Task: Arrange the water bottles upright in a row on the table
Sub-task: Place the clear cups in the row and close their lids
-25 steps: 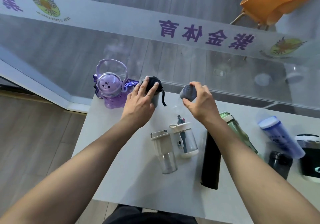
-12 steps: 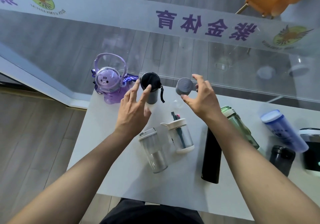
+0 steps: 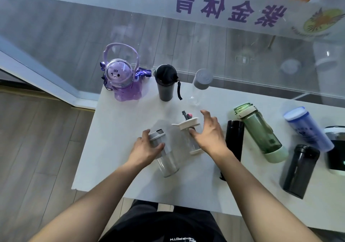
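Note:
Three bottles stand upright along the table's far edge: a purple bottle (image 3: 119,84) with a handle, a dark grey bottle (image 3: 165,86) with a black lid, and a clear bottle (image 3: 200,84) with a grey cap. My left hand (image 3: 145,148) is wrapped around the lid end of a clear grey-lidded bottle (image 3: 169,162) that lies on the table. My right hand (image 3: 207,135) is spread open, its thumb touching a clear cream-lidded straw bottle (image 3: 193,144) that lies beside it.
To the right lie a slim black bottle (image 3: 234,141), a green bottle (image 3: 261,135), a blue tumbler (image 3: 308,129) and a dark bottle (image 3: 300,170). A black-and-white container (image 3: 336,150) sits at the right edge. A glass wall stands just behind the white table (image 3: 115,148).
Both hands have let go of the upright dark grey and grey-capped bottles at the back and drawn toward me. The left hand now grips the grey-lidded clear bottle.

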`<action>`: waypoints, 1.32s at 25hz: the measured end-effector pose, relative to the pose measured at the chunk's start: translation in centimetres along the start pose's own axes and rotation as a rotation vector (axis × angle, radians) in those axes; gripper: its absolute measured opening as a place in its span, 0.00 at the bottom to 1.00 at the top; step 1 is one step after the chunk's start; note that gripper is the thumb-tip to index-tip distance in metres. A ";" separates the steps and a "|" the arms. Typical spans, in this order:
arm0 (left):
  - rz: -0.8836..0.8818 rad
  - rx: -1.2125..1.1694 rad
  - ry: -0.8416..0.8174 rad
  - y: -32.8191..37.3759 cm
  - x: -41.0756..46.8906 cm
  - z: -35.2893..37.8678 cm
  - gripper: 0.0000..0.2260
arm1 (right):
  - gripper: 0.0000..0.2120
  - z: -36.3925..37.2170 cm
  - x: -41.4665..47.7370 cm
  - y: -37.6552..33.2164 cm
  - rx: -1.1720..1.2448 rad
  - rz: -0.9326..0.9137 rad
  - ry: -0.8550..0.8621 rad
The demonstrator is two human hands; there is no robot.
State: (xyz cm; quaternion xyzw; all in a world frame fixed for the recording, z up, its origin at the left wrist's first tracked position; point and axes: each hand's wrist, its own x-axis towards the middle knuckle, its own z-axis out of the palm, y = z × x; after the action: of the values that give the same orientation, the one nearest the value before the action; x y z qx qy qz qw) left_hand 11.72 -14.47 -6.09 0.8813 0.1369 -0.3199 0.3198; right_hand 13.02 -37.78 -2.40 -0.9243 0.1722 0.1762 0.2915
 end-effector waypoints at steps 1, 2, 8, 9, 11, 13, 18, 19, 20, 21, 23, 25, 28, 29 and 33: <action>-0.030 -0.081 -0.017 0.2 0.4 0.0 0.36 | 0.35 0.6 0.1 -0.1 -0.026 0.007 -0.018; -0.052 -0.146 -0.025 0.5 0.5 0.0 0.38 | 0.37 1.0 0.3 -0.4 -0.049 0.010 -0.028; 0.160 -0.202 0.089 2.0 -1.2 -1.1 0.40 | 0.38 3.2 2.6 -1.9 -0.116 0.081 -0.075; 0.224 -0.198 0.114 2.2 -1.7 -1.6 0.42 | 0.37 3.6 2.7 -1.9 -0.114 0.091 -0.085; 0.349 -0.161 0.160 2.3 -2.2 -2.3 0.44 | 0.36 4.1 2.4 -1.9 -0.079 0.107 -0.100; 0.447 -0.070 0.183 2.3 -2.4 -2.7 0.43 | 0.38 4.1 1.7 -1.5 -0.014 0.113 -0.082; 0.494 0.100 0.129 2.8 -2.4 -2.8 0.40 | 0.47 1.5 -1.3 -0.3 0.169 0.051 0.067; 0.503 0.119 0.113 2.8 -2.5 -2.7 0.39 | 0.47 0.9 -1.7 0.0 0.173 0.057 0.098; 0.511 0.129 0.099 2.7 -2.7 -2.6 0.39 | 0.46 0.5 -2.2 0.4 0.165 0.065 0.119; 0.525 0.134 0.088 2.6 -3.0 -2.5 0.38 | 0.45 0.2 -2.7 0.7 0.147 0.073 0.134; 0.539 0.154 0.079 2.3 -3.5 -2.4 0.38 | 0.42 0.2 -3.7 1.3 0.087 0.095 0.165; 0.556 0.220 0.089 1.9 -3.8 -2.7 0.38 | 0.40 0.9 -4.8 1.4 0.029 0.109 0.183; 0.586 0.309 0.091 1.7 -4.0 -3.4 0.40 | 0.39 1.5 -6.0 1.1 -0.042 0.128 0.196; 0.586 0.321 0.082 1.7 -4.1 -3.6 0.40 | 0.39 1.5 -6.2 0.9 -0.055 0.139 0.197; 0.621 0.337 0.035 1.6 -4.7 -3.6 0.39 | 0.41 1.0 -6.1 0.0 -0.101 0.126 0.179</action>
State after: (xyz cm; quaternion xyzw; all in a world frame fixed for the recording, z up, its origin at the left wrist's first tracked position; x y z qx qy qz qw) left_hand 10.60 -13.54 -0.17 0.9266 -0.1869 -0.2100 0.2497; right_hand 7.42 -35.81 -0.53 -0.9372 0.2461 0.1191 0.2165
